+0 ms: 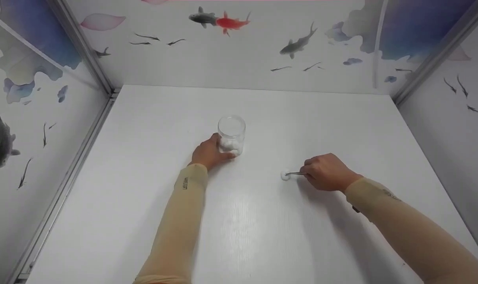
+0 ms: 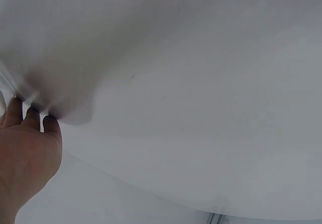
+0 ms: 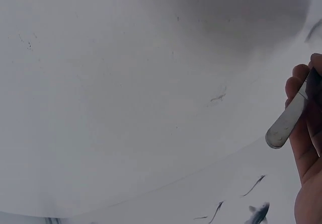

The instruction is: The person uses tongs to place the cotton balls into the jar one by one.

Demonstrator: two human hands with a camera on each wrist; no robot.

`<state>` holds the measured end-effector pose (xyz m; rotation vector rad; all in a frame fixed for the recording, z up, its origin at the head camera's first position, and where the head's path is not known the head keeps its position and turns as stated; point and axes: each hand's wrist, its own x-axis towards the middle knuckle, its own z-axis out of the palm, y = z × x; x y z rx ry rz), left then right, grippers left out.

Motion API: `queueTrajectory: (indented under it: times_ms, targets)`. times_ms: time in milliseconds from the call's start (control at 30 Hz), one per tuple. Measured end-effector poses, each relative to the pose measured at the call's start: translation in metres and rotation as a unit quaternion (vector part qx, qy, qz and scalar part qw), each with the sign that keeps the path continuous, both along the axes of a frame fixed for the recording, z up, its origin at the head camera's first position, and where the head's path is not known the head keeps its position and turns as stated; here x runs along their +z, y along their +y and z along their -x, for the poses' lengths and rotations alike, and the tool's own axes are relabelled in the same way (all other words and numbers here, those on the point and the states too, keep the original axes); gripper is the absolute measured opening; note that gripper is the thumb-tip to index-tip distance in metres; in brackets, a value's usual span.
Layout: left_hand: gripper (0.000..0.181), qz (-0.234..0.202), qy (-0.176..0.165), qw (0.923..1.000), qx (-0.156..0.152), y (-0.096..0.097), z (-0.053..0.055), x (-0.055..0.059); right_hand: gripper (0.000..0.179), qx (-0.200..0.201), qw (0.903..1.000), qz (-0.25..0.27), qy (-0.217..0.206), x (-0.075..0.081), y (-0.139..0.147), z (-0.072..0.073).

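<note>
A clear round jar without a lid stands on the white table, with white cotton balls in its lower part. My left hand grips the jar low on its left side, thumb across the front; the left wrist view shows this hand with fingertips close over the table. To the right, my right hand pinches metal tweezers, whose tips point left at a single cotton ball. Their broad rear end sticks out from the fingers in the right wrist view.
The white tabletop is bounded by a back panel and side panels printed with fish and blue blotches. Metal posts stand at the back corners. Beige sleeves cover both forearms.
</note>
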<state>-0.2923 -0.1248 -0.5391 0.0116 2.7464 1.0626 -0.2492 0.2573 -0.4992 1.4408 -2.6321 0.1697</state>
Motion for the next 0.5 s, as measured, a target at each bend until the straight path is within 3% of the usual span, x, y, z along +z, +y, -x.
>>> queueTrajectory:
  times_ms: [500]
  targets:
    - [0.097,0.003,0.005,1.0000,-0.003,0.000,-0.001,-0.002,0.023,-0.009,0.9995,0.026,0.017,0.019,-0.014,0.014]
